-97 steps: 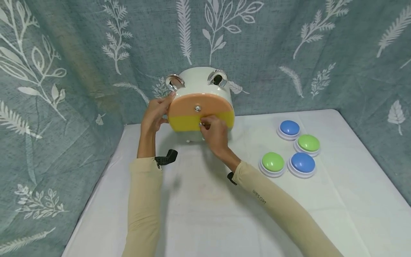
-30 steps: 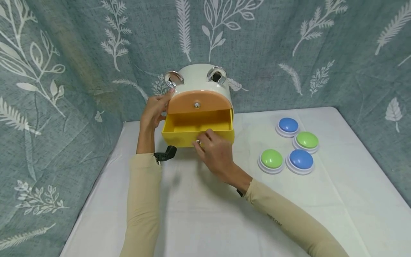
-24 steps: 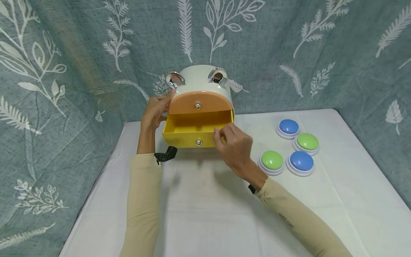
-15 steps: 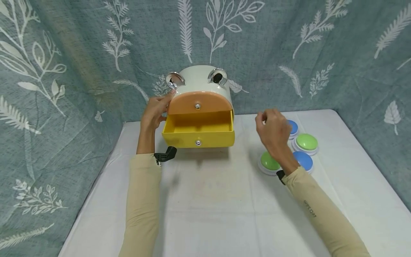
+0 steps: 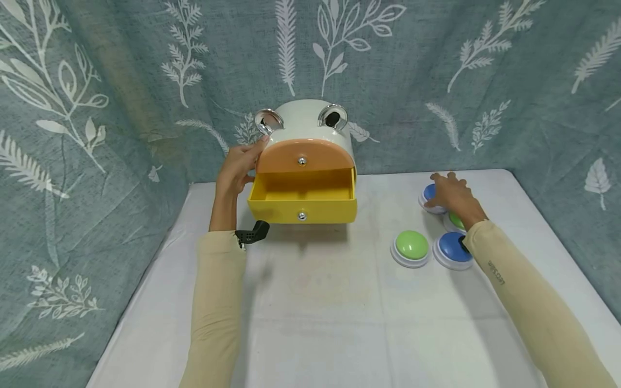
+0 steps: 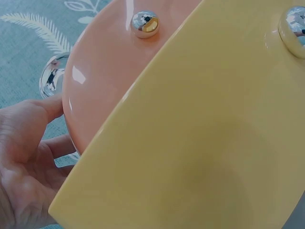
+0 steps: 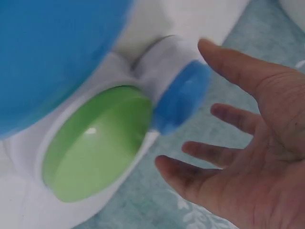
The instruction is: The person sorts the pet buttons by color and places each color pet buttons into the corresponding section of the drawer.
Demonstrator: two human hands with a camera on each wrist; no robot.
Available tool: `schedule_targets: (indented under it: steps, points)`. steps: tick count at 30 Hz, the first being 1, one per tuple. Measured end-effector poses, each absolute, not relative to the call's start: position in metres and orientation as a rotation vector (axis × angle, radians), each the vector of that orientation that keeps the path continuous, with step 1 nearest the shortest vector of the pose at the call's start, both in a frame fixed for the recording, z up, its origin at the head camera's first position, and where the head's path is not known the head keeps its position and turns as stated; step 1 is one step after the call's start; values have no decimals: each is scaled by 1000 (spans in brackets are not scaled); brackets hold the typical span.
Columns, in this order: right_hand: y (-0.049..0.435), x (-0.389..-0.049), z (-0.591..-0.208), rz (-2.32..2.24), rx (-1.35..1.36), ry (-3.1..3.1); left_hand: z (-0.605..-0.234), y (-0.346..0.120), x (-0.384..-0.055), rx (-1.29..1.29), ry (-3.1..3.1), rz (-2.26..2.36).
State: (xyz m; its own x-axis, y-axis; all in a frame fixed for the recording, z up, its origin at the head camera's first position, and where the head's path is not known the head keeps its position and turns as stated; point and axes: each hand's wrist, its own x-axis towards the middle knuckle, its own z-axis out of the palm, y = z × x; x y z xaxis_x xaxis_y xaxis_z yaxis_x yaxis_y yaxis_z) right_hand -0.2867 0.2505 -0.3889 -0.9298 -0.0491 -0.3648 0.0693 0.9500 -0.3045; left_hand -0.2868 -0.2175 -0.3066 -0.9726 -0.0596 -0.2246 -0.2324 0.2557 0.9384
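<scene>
A white frog-shaped drawer box [image 5: 310,121] with silver-rimmed eyes stands on the table. Its orange upper drawer [image 5: 283,157] is closed; the yellow lower drawer [image 5: 276,212] is pulled out and looks empty. My left hand [image 5: 237,167] holds the box's left side, fingers curved against the edge behind the orange front [image 6: 95,86]; some fingertips are hidden. On the right, my right hand [image 5: 453,195], fingers spread, hovers over the far blue push button [image 5: 429,191]. In the right wrist view a gap shows between the fingers and that blue button [image 7: 183,98].
A green button [image 5: 456,221] lies partly under my right hand. A nearer blue button [image 5: 453,248] and another green button [image 5: 412,246] sit closer. White cloth [image 5: 310,334] covers the table; a patterned curtain [image 5: 388,108] hangs close behind.
My right hand pulled the yellow drawer out by its knob, let go, then moved right to the far blue button, its fingers spreading. My left hand has stayed on the box.
</scene>
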Motion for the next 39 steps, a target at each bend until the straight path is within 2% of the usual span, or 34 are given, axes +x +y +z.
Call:
schedule_targets:
  steps: [16, 22, 29, 39]
  points:
    - [253, -291, -404, -442, 5, 2698, -309, -216, -286, -285, 2349, 1826]
    - [249, -287, -399, -511, -10, 2765, -310, -216, -288, -251, 2337, 1823]
    - [233, -275, -369, -547, -45, 2837, -310, -217, -287, -275, 2349, 1856]
    - [197, -232, -295, -682, -180, 2909, -311, -217, -289, -286, 2362, 1838]
